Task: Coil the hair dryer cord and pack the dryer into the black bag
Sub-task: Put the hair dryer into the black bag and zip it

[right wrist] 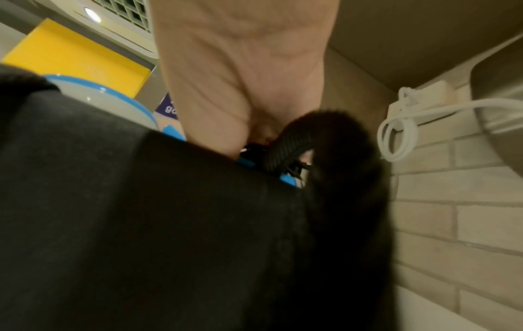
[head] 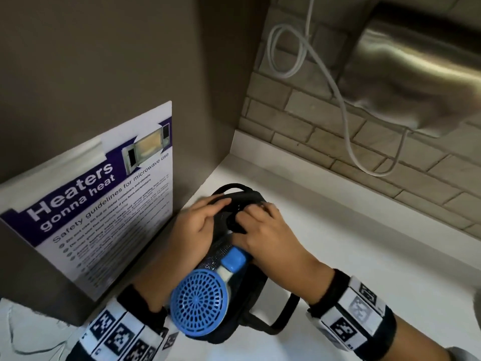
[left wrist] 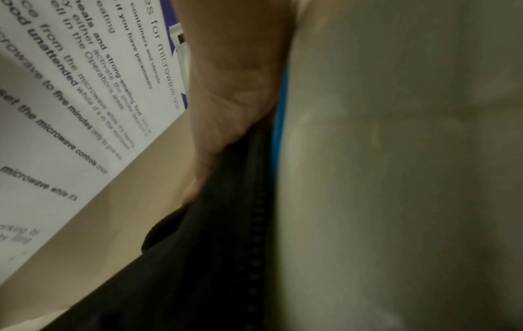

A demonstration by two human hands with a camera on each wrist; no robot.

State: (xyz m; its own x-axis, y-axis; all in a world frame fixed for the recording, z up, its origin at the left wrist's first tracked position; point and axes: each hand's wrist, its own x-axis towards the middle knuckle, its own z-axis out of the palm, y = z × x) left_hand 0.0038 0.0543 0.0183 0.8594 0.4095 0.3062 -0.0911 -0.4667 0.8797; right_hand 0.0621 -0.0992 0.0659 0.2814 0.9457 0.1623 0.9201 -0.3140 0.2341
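Blue hair dryer (head: 200,303) sits partly inside the black bag (head: 235,201); my left hand (head: 196,227) and right hand (head: 265,230), close together, seem to grip the bag's opening.

1. White counter (head: 351,230) running along the right, pretty evenly lit.
2. Pale brick-pattern tiles on the far wall (head: 325,131).
3. Steel hand dryer (head: 416,69) mounted up there, with a white cable (head: 286,48) looped just beside it.
4. Grey-brown panel (head: 104,61) on the left, microwave safety poster (head: 109,204) stuck on it.
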